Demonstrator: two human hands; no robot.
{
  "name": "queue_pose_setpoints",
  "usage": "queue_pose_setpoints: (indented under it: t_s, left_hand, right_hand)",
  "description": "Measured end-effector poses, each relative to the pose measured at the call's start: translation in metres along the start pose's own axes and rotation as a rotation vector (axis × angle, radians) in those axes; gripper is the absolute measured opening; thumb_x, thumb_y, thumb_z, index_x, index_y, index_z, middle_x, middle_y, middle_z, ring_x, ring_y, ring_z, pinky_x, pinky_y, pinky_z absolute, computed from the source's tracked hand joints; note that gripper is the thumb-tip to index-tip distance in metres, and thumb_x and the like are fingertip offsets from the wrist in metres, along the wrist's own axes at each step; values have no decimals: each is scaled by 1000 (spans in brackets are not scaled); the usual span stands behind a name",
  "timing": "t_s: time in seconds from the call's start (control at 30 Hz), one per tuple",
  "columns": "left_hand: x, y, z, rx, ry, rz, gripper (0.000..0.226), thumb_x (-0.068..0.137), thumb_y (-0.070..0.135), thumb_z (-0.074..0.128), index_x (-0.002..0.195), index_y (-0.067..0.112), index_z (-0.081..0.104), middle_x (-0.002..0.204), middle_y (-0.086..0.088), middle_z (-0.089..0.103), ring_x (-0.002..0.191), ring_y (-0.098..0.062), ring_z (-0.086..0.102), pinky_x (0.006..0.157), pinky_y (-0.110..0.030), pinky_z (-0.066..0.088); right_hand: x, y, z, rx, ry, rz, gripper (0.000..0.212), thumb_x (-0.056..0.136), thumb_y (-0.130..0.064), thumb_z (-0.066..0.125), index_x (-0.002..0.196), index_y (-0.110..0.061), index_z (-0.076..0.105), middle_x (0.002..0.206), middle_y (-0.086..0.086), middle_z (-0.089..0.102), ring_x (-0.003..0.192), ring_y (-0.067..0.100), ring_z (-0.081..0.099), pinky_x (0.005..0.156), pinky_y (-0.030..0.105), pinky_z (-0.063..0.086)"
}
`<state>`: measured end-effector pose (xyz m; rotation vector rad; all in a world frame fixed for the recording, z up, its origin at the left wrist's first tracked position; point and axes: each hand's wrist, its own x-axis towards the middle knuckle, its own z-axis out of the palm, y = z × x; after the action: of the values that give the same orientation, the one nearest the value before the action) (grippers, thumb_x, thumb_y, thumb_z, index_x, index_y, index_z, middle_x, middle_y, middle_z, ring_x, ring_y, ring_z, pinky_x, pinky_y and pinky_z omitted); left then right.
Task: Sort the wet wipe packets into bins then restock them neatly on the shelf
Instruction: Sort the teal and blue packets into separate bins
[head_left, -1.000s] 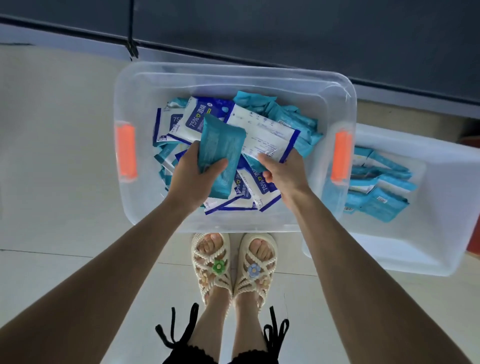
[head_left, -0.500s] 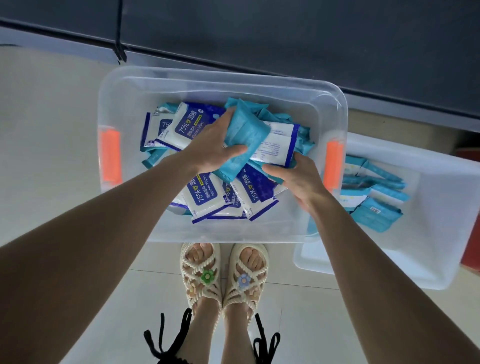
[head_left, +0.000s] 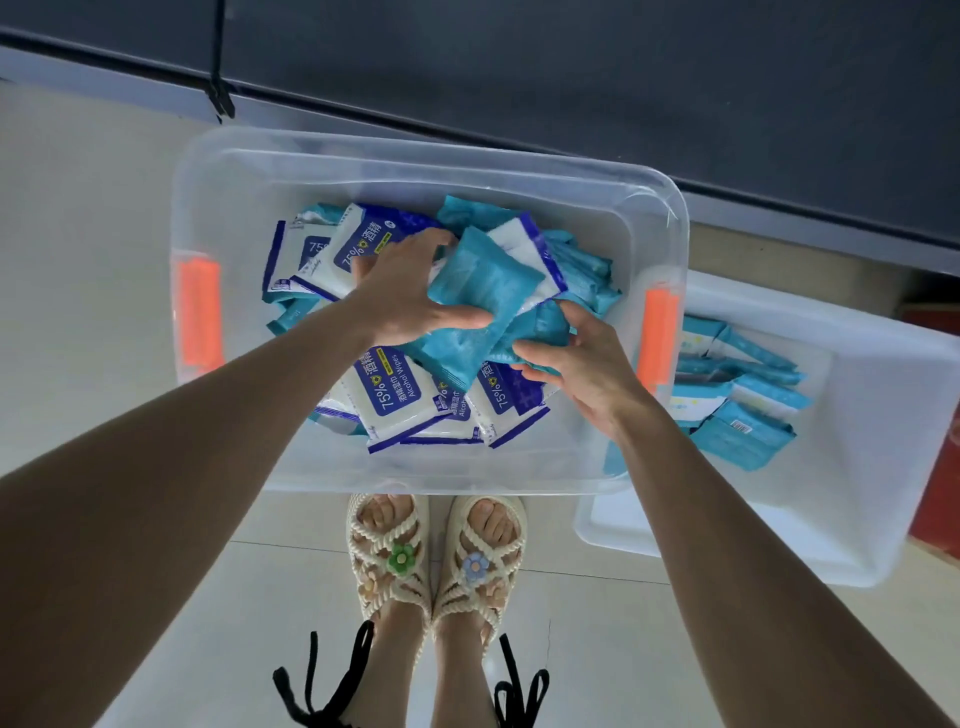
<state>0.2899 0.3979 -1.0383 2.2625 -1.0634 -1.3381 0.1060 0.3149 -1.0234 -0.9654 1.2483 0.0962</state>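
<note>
- The floor (head_left: 93, 260) is pale tile with plenty of bare room to the person's left. A dark panel (head_left: 571, 78) runs along the far side, right behind the bins.
- The big clear bin (head_left: 415, 156) sits just ahead of the person's feet (head_left: 436, 561), with an orange handle (head_left: 197, 312) at each end. Its walls are tall, so anything leaving must be lifted over the rim.
- The side bin (head_left: 883, 467) sits to the right, tucked partly under the big bin's right end. It holds only sorted teal packets (head_left: 743, 415), and much of its base is bare.
- The mixed pile (head_left: 400, 400) in the big bin is white-and-blue alcohol wipes jumbled with teal ones, so I'd say sorting is in hand and far from done. I see no shelf stocking yet.
- The left hand (head_left: 405, 296) has fingers and thumb wrapped round a teal packet (head_left: 483, 306), held above the pile.
- The right hand (head_left: 582, 364) pinches a lower teal packet (head_left: 535, 327) lying on the pile.
- The next move probably calls for carrying both packets right, clear of the rim and handle, then dropping them beside the sorted ones.
</note>
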Motion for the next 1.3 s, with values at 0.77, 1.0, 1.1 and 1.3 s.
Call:
queue_pose_setpoints:
  t_s: [0.77, 1.0, 1.1, 1.3]
  left_hand:
    - [-19, 8, 18, 232, 164, 121, 44, 88, 24, 66, 121, 3, 47, 116, -16, 56, 105, -31, 55, 87, -45, 47]
    - [-9, -5, -2, 448, -18, 122, 61, 89, 40, 60, 133, 4, 38, 139, -13, 44, 127, -31, 43, 102, -46, 39]
    - [-5, 1, -6, 570, 11, 184, 63, 86, 41, 64, 132, 3, 42, 136, -13, 44, 127, -29, 38, 103, -43, 33]
    - [4, 8, 6, 423, -134, 168, 63, 87, 36, 63, 135, 4, 37, 134, -14, 47, 121, -28, 42, 99, -41, 36]
  right_hand:
    - [32, -22, -7, -1156, 291, -157, 57, 93, -40, 56, 139, -10, 39, 132, 17, 50, 123, 35, 43, 101, 40, 37]
    - [35, -17, 0, -1043, 262, -96, 61, 84, -25, 71, 132, -10, 36, 131, 15, 48, 118, 35, 48, 97, 39, 41]
    - [31, -13, -2, -1000, 276, -87, 54, 86, -21, 68, 129, -10, 38, 119, 11, 61, 108, 34, 58, 88, 37, 46]
    - [8, -7, -9, -749, 327, -132, 35, 89, -28, 62, 116, -10, 50, 108, 7, 67, 96, 29, 63, 83, 36, 50]
